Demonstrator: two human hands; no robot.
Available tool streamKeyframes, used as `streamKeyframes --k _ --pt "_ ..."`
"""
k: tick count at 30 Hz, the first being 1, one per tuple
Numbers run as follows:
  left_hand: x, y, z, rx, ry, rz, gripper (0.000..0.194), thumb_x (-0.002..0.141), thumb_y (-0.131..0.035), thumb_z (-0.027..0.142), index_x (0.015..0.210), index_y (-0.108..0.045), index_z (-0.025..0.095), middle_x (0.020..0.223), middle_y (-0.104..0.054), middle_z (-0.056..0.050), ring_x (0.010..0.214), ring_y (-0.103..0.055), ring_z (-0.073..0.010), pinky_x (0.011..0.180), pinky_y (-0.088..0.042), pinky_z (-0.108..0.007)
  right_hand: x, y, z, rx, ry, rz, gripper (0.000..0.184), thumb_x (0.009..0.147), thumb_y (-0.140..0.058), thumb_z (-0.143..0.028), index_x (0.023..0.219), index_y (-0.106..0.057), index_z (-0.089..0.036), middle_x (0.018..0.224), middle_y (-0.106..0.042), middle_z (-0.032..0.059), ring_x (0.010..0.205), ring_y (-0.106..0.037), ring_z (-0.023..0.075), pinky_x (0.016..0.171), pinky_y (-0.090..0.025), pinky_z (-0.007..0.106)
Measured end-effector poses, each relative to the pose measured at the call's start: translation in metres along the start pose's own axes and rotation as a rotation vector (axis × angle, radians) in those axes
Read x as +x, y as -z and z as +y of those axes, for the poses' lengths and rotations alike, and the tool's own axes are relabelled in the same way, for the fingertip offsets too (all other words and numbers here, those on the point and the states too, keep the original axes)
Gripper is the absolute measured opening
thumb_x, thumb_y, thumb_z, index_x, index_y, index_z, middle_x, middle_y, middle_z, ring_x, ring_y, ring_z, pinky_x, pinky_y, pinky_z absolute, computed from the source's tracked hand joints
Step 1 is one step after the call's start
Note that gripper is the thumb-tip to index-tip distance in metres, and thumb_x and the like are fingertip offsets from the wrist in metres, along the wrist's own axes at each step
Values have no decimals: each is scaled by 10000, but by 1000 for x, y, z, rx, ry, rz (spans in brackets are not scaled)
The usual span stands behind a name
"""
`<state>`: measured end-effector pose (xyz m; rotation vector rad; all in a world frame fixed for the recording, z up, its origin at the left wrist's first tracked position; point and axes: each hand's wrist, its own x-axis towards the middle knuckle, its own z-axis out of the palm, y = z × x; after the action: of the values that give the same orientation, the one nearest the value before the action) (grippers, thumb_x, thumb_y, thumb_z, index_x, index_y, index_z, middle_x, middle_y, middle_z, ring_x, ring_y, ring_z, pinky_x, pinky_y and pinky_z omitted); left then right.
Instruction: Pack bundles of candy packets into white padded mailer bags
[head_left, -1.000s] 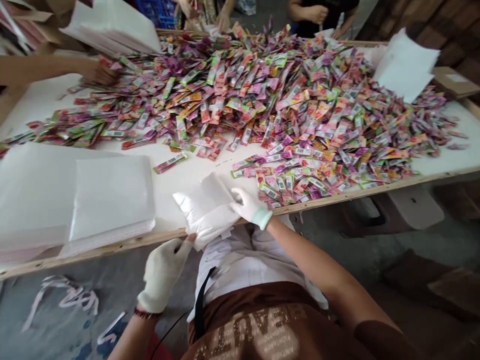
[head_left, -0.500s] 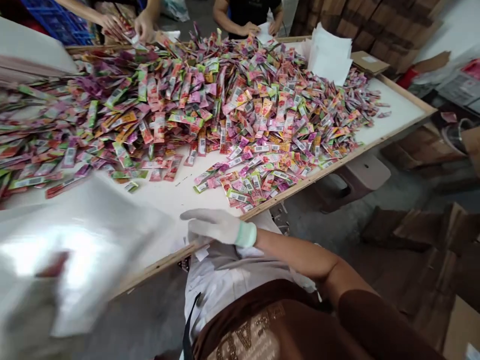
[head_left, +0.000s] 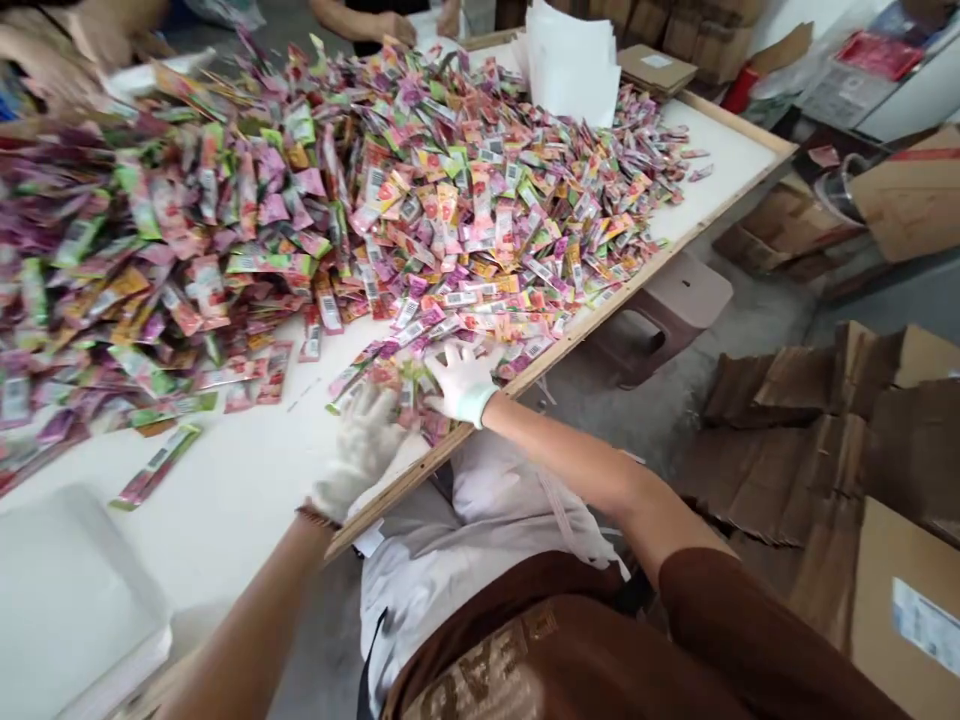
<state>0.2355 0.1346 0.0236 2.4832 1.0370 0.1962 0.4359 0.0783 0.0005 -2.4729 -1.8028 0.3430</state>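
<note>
1. Packets (head_left: 480, 225), a great colourful heap of them, sprawl across the white table (head_left: 247, 500), and the near edge of the spread sits right at both gloved hands!
2. Left hand (head_left: 364, 435): fingers apart, palm down, touching the nearest packets by the wooden rim (head_left: 540, 365).
3. Right hand (head_left: 459, 385), just beside it: fingers wide, laid over packets too.
4. Over at the lower left, a stack of pale bags (head_left: 67, 600); one loose packet (head_left: 157, 465) lies beyond it.
5. Out past the rim, a stool (head_left: 694, 290) on the floor.
6. Far side: upright white sheets (head_left: 571, 65) among the packets, a co-worker's hand (head_left: 394, 28) further left.
</note>
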Motion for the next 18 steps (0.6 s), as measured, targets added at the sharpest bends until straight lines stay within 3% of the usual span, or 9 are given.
streamKeyframes --k 3,7,9,11,14,16,18 --pt "0 -10 -6 68 42 -4 409 955 -614 381 1299 -584 161 1295 -609 -111 1107 -630 -233 930 -561 -459 -5 -12 -14 35 221 -31 739 877 -631 -537 1517 -400 -251 1576 -353 171 1373 -385 391 1016 -441 560" --pt "-36 -7 -42 122 121 -19 536 902 -651 474 1356 -573 200 1442 -542 -157 1333 -505 -350 1072 -442 -566 -3 -3 19 30 273 -137 860 859 -633 -635 1569 -356 -239 1630 -288 165 1465 -283 400 1130 -313 568" --pt "-55 0 -61 89 107 -17 587 895 -616 533 1387 -561 220 1522 -483 -160 1440 -393 -366 1144 -360 -563 2 10 38 76 268 -145 733 898 -597 -623 1508 -468 -239 1583 -390 145 1400 -406 366 1101 -362 502" --pt "-65 9 -72 4 84 80 555 931 -518 544 1363 -577 200 1521 -490 -154 1434 -416 -319 1150 -370 -480 10 24 44 148 277 -77 501 985 -510 -520 1375 -611 -222 1458 -545 120 1268 -544 289 1035 -415 395" --pt "-50 21 -66 -95 129 249 440 968 -419 492 1085 -686 162 1175 -701 -130 1094 -647 -239 946 -494 -342 27 35 25 170 286 20 367 1040 -413 -347 1167 -724 -202 1222 -689 93 1084 -633 228 935 -442 329" --pt "-24 23 -50 -95 201 213 430 977 -396 469 842 -677 173 832 -709 -76 800 -647 -191 758 -488 -297 39 35 2 96 253 -30 307 1008 -475 -316 1080 -746 -190 1146 -711 108 1024 -649 244 884 -455 340" --pt "5 19 -31 -69 321 121 444 963 -419 494 729 -632 182 718 -671 -69 706 -614 -185 670 -450 -293 48 30 -20 28 197 -93 223 937 -602 -311 1030 -745 -168 1106 -713 142 990 -659 265 851 -465 348"
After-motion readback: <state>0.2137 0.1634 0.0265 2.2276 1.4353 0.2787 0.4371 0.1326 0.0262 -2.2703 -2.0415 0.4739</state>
